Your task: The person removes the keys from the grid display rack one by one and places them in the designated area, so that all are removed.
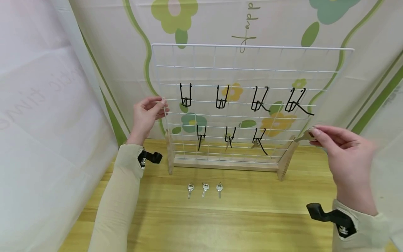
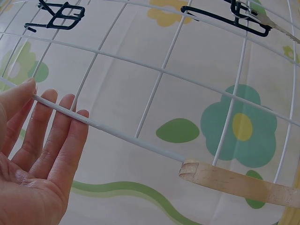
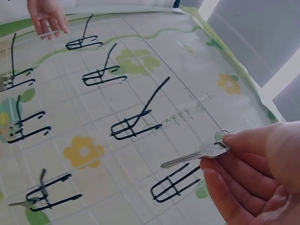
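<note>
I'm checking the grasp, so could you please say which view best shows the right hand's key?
The right wrist view: the key is largest and sharpest there, pinched by the right hand. The head view shows it small and blurred; the left wrist view doesn't show it.

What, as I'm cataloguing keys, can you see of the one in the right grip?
The key is silvery, metal-looking, with a broad head, a straight blade and a small ring. The right grip pinches its head above the table, blade pointing toward the right side of the rack. Whether its tip touches the rack is unclear.
</note>
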{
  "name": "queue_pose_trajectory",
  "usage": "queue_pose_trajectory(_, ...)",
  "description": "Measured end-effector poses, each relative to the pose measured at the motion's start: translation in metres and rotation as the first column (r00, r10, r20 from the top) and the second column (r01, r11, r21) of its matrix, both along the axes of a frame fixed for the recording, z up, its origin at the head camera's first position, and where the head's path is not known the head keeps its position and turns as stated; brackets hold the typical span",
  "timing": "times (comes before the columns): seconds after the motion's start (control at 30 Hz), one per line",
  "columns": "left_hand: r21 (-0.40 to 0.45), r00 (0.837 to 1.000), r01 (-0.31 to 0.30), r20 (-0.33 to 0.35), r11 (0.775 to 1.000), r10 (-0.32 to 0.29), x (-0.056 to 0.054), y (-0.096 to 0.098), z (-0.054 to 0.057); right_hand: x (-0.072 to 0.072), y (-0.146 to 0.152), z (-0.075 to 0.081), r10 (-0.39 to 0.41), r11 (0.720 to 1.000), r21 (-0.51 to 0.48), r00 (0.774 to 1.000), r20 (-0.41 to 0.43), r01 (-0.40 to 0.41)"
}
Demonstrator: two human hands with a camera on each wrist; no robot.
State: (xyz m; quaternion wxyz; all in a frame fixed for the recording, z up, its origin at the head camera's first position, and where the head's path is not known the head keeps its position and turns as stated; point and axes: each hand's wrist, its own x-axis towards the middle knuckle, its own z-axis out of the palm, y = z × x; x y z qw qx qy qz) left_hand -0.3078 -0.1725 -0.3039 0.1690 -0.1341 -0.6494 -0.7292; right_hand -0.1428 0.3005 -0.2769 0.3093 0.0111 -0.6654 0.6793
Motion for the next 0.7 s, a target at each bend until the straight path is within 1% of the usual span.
queue_pose_trajectory(0.1,-0.003,1.0,0.0,0.004,1.0,0.0,0.001,0.0,0.0,0.001,-0.001,-0.011,0.041,0.997,0.062,0.998,0.048,-0.044)
queue_pose_trajectory(0.17,-0.007,1.0,-0.001,0.01,1.0,0.001,0.001,0.0,0.001,0.003,-0.003,-0.019,0.064,0.99,0.117,0.994,0.086,-0.074)
queue_pose_trajectory(0.23,-0.005,1.0,-0.001,0.017,1.0,0.001,0.001,0.0,0.001,0.003,-0.005,-0.027,0.075,0.978,0.184,0.989,0.125,-0.098)
queue_pose_trajectory(0.37,-0.008,1.0,-0.001,0.016,1.0,0.001,0.001,0.0,0.001,0.003,-0.01,-0.045,0.134,0.954,0.245,0.977,0.168,-0.173)
queue_pose_trajectory(0.43,-0.009,1.0,-0.004,0.015,1.0,0.004,0.001,0.0,0.001,0.002,-0.012,-0.055,0.166,0.941,0.263,0.969,0.185,-0.212)
queue_pose_trajectory(0.6,-0.004,1.0,-0.008,0.02,1.0,0.008,0.002,0.001,0.002,0.002,-0.02,-0.078,0.157,0.886,0.386,0.95,0.27,-0.256)
queue_pose_trajectory(0.63,-0.005,1.0,-0.007,0.021,1.0,0.007,0.002,0.001,0.002,0.002,-0.021,-0.083,0.16,0.879,0.394,0.944,0.288,-0.269)
queue_pose_trajectory(0.7,-0.006,1.0,-0.007,0.023,1.0,0.007,0.002,0.0,0.002,0.001,-0.023,-0.093,0.19,0.872,0.38,0.928,0.321,-0.309)
